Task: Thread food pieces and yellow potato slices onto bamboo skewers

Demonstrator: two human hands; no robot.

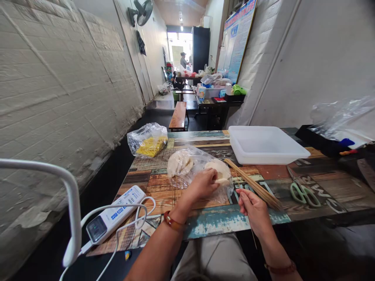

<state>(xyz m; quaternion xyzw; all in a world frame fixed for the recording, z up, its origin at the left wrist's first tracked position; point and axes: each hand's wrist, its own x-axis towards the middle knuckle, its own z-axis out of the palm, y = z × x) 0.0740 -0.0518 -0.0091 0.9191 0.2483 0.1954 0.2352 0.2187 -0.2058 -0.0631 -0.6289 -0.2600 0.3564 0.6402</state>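
Note:
My left hand [205, 182] reaches over a clear plastic bag [197, 154] lying on the table. Its fingers are curled closed at the edge of a pale, round, flat food piece [223, 171] at the bag's right side. More pale pieces [179, 162] lie at the left of the bag, beside a few thin sticks [176, 187]. To the right, my right hand [252, 205] pinches a thin wooden skewer [253, 239], whose lower end hangs below the palm. A bundle of wooden skewers [256, 185] lies slantwise just beyond that hand.
A white plastic tub [266, 146] stands behind the skewers, and green-handled scissors [304, 194] lie right. At the left are a bag of yellow pieces [150, 146] and a white power strip [115, 214] with cables. Farther back are a bench [178, 116] and a person [184, 60].

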